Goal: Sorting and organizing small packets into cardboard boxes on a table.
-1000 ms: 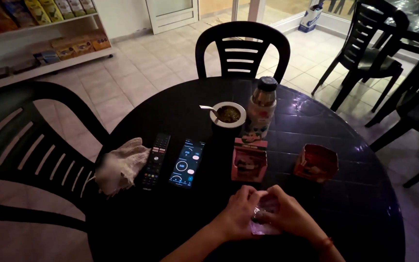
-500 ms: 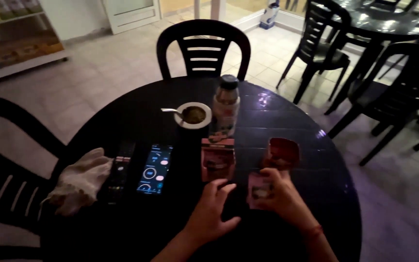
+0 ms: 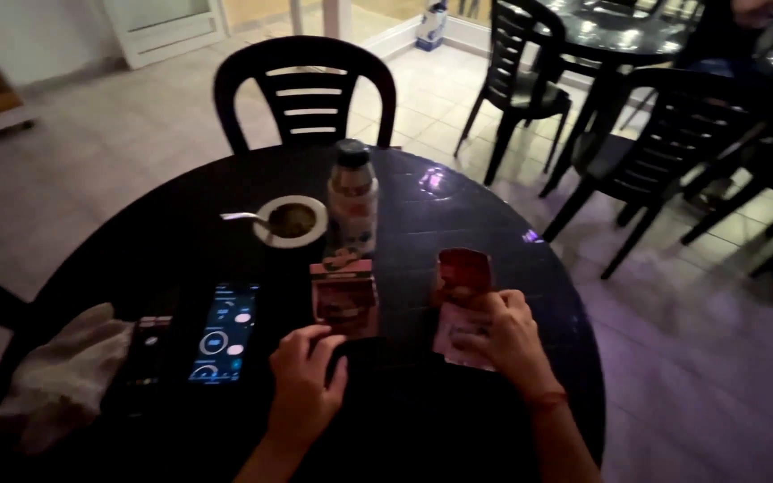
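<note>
I see left hand [image 3: 304, 386] flat on the dark worktop [image 3: 458, 206], fingers loose, holding nothing, fingertips just short of the pink box [image 3: 344, 295]. Right hand [image 3: 500, 333] is closed on a pale card stack [image 3: 460, 340]. Red pack [image 3: 464, 273] just beyond; cup [image 3: 292, 220] and bottle [image 3: 353, 197] farther back.

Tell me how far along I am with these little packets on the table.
Looks done: a red packet lies on the round table, apart from the hands. In hand: the right hand grips a pale packet, and the left hand touches the reddish box. Probably left: setting the pale packet down.
</note>
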